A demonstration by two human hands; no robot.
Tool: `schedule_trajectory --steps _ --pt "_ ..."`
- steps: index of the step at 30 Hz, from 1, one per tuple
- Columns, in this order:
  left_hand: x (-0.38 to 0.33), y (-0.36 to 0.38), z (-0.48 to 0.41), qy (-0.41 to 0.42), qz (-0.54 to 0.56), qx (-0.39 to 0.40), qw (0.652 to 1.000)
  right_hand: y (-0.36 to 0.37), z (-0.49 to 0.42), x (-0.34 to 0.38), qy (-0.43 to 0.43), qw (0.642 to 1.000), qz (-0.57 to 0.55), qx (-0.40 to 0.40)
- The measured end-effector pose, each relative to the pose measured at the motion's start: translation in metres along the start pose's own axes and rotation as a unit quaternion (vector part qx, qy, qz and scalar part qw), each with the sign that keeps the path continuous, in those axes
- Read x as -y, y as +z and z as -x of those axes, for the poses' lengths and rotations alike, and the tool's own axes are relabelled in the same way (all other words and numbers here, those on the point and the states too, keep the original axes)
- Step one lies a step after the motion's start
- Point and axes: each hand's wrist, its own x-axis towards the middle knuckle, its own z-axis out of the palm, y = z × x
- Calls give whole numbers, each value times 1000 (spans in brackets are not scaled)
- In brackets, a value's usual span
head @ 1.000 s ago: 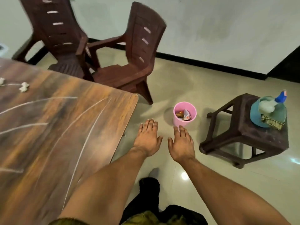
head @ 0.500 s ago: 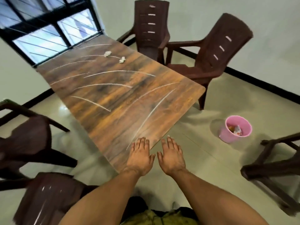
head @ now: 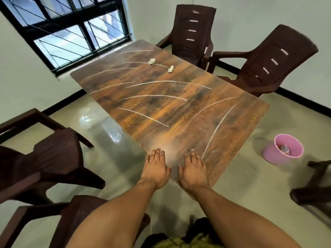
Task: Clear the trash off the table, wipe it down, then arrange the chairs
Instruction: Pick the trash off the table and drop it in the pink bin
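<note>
Brown plastic armchairs, four in all, are set around one wood-grain table. Two are shown at the left, both cut off by the frame: the left chair beside the table's left side, and the near-left chair nearer the viewer. One barred window is seen in the far-left wall.

Two crumpled white paper wads are left on the far part of the table top: the left wad and the right wad, near each other but apart.

Two bare hands are held side by side over the table's near corner. The left hand and the right hand are both spread flat, palms down, fingers straight, and nothing is gripped by either. Contact with the table top cannot be told.

The far chair and the far-right chair are placed beyond the table's right side, their arms close together. One pink bin, with scraps inside, is stood on the floor to the right of the table. One dark stool is partly shown at the right edge.
</note>
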Motion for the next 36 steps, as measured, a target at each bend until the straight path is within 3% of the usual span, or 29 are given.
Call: schedule_trajectory --steps 21,26,36 --pt "69 -79 -154 52 -52 2 997 -30 -149 78 0 999 -14 -47" --pt "110 -112 -222 99 -56 -2 993 -28 -208 111 26 999 -23 -34" --pt "245 -203 -355 199 -94 35 975 -45 -350 249 130 988 -52 -62"
